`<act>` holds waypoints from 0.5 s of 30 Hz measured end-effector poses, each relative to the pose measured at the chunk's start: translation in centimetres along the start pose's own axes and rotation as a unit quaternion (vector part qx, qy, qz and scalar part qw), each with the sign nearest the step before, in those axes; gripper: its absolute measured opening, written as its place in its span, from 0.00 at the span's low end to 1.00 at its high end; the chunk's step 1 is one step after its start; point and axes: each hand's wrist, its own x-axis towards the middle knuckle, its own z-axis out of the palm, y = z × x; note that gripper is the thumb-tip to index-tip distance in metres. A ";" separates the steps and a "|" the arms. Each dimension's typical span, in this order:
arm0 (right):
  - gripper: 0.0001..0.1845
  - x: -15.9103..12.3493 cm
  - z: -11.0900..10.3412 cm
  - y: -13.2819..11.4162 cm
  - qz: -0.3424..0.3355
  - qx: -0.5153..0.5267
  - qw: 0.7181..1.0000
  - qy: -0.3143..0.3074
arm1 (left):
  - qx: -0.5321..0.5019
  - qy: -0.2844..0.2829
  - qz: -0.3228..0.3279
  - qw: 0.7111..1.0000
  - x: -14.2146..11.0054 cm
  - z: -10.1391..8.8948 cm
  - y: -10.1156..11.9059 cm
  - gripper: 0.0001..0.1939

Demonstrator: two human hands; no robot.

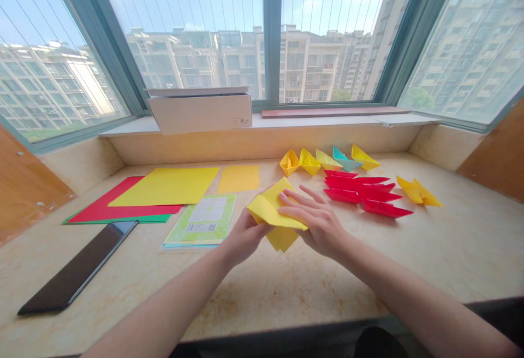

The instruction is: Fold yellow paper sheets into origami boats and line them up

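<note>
A partly folded sheet of yellow paper (270, 209) is held between my two hands above the counter, with flaps standing out at several angles. My left hand (246, 235) grips its lower left side, the thumb on top and the other fingers hidden underneath. My right hand (317, 219) lies against the paper's right side, its thumb side near the lower edge and its fingers stretched across the upper face. Right of my right hand sit several red folded paper boats (360, 189) in a cluster. A yellow folded paper piece (418, 191) lies farther right.
Yellow paper boats (310, 161) and a teal one (345, 159) line the back. Left are yellow (164, 186), red (106, 200) and orange-yellow (238, 178) sheets, a green-patterned paper packet (204, 219) and a black tablet-like device (77, 270). A white box (200, 111) stands on the window ledge.
</note>
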 end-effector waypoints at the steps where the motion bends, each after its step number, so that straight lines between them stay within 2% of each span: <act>1: 0.17 -0.1 0.1 0.0 0.007 0.010 1.000 0.012 | 0.008 -0.003 -0.002 1.000 0.0 0.0 0.1 0.30; 5: 0.13 -0.1 0.3 -0.1 0.047 0.051 0.996 0.062 | 0.041 -0.021 -0.017 0.999 -0.1 -0.2 0.5 0.26; 10: 0.12 0.1 -0.1 -0.3 0.057 0.052 0.994 0.072 | 0.088 -0.032 -0.029 0.995 -0.4 -0.4 0.5 0.22; 12: 0.13 0.0 -0.2 -0.1 0.039 0.046 0.996 0.065 | 0.060 -0.021 -0.030 0.998 -0.5 -0.2 0.3 0.24; 15: 0.19 -0.1 -0.2 0.1 0.007 0.025 0.999 0.026 | -0.028 0.006 -0.039 0.999 -0.5 0.3 0.1 0.33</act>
